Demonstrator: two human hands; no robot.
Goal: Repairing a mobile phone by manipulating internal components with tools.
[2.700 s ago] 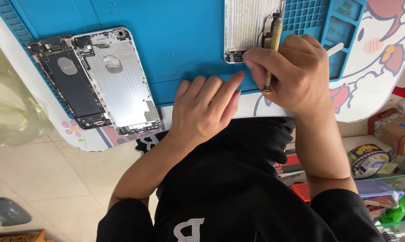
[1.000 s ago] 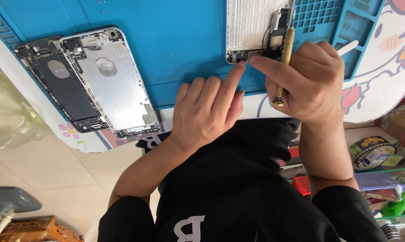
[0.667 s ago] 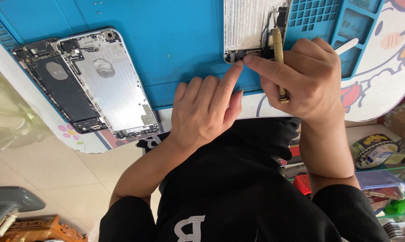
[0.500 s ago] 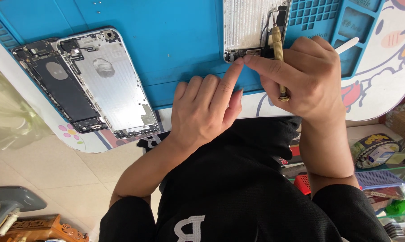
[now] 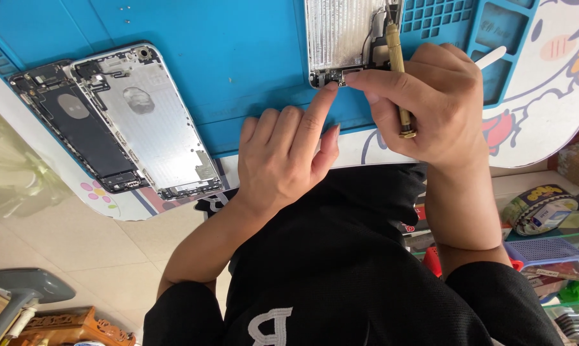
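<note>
A silver phone screen panel [image 5: 341,35] lies face down on the blue work mat [image 5: 238,70] at the top middle. My left hand [image 5: 286,157] rests on the mat's near edge, its forefinger stretched out and pressing the panel's bottom corner. My right hand [image 5: 430,106] holds a gold-coloured screwdriver [image 5: 398,70] upright, its tip at the panel's lower right edge, where small dark parts sit. A white stick [image 5: 491,57] pokes out past the right hand.
An opened phone housing [image 5: 145,122] and its dark inner half [image 5: 75,128] lie at the mat's left end. The mat has small tray compartments [image 5: 450,19] at the upper right. Boxes, tape rolls and a basket sit on shelves [image 5: 546,224] at the right; tools lie on the floor at bottom left.
The right hand has turned the screwdriver from slanted to upright against the panel's edge. The left forefinger has stretched further onto the panel's corner. The view has shifted slightly.
</note>
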